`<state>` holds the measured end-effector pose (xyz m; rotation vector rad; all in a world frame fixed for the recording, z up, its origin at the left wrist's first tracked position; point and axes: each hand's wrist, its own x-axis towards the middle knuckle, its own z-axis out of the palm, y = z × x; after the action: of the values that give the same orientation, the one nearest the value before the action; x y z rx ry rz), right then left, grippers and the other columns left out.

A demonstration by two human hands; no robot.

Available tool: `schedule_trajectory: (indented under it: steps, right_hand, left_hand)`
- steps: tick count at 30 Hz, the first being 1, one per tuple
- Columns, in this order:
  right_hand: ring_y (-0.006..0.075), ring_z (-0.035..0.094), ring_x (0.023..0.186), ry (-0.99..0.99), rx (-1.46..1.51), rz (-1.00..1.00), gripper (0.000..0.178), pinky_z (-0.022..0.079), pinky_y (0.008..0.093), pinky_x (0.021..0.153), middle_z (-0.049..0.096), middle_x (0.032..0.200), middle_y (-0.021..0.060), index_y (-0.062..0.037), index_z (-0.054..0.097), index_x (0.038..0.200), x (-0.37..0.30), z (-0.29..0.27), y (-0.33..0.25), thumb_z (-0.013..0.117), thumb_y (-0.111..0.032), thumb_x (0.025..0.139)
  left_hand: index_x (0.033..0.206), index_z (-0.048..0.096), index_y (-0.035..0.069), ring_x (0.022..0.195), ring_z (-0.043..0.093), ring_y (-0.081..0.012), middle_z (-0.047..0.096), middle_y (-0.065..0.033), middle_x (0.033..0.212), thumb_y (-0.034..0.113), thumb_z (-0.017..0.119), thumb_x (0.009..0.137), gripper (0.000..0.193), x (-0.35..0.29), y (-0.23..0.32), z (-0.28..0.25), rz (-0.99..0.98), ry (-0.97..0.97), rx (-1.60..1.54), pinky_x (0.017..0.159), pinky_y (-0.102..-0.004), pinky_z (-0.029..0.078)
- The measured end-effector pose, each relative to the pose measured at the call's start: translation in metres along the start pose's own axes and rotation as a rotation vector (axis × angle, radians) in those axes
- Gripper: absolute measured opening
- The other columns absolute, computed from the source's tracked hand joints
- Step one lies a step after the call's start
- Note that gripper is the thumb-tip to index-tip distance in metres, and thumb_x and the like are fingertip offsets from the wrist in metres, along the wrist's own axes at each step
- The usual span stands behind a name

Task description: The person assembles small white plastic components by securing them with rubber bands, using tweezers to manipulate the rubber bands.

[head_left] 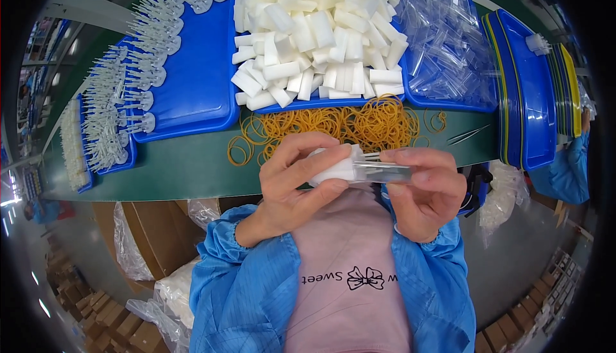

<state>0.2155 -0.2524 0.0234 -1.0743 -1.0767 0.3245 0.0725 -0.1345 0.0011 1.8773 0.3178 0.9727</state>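
Observation:
My left hand (294, 176) is closed around a white foam block (339, 168), its fingers over the top and its thumb along the near side. From the right, my right hand (428, 191) pinches a clear plastic piece (385, 173) that meets the foam's right end. Thin pale prongs show between the foam and my right fingertips; how they join the foam is hidden. Just beyond both hands lies a heap of tan rubber bands (378, 125). Behind the bands, white foam blocks (321, 29) are piled on a blue tray.
At the left, clear stemmed plastic parts (138, 64) line a blue tray (192, 90). Clear plastic pieces (443, 45) fill another tray at the right. Tweezers (467, 135) lie near stacked trays (536, 103). Another person's blue sleeve (574, 170) shows at far right, cardboard boxes (157, 231) below the table.

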Motion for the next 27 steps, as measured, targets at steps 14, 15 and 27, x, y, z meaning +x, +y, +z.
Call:
schedule_trajectory:
  steps: [14, 15, 27]
  right_hand:
    - [0.0258, 0.062, 0.090, 0.081, 0.256, 0.237, 0.034, 0.052, 0.0320, 0.075, 0.056, 0.102, 0.0203, -0.0034, 0.048, 0.097, 0.0018, -0.0001, 0.0010, 0.062, 0.014, 0.071]
    - [0.0249, 0.061, 0.091, -0.005, 0.100, 0.131, 0.035, 0.051, 0.0320, 0.076, 0.056, 0.102, 0.0197, -0.0035, 0.047, 0.098, 0.0000, -0.0016, -0.0009, 0.062, 0.014, 0.072]
    - [0.0217, 0.059, 0.091, 0.017, 0.183, 0.213, 0.035, 0.049, 0.0304, 0.078, 0.059, 0.100, 0.0197, -0.0046, 0.047, 0.095, -0.0001, 0.0004, -0.0003, 0.065, 0.013, 0.070]
  left_hand:
    - [0.101, 0.068, 0.007, 0.075, 0.060, -0.0236, 0.060, -0.0125, 0.097, 0.023, 0.075, 0.064, 0.040, 0.0012, 0.0016, 0.0004, 0.068, 0.034, 0.195, 0.062, -0.0304, 0.050]
    - [0.100, 0.068, 0.007, 0.074, 0.061, -0.0240, 0.060, -0.0124, 0.096, 0.023, 0.075, 0.065, 0.040, 0.0010, 0.0007, 0.0012, 0.004, 0.043, 0.093, 0.061, -0.0308, 0.050]
    - [0.099, 0.068, 0.007, 0.073, 0.061, -0.0228, 0.062, -0.0111, 0.093, 0.029, 0.072, 0.068, 0.038, 0.0013, 0.0024, -0.0020, 0.229, 0.023, 0.479, 0.057, -0.0293, 0.048]
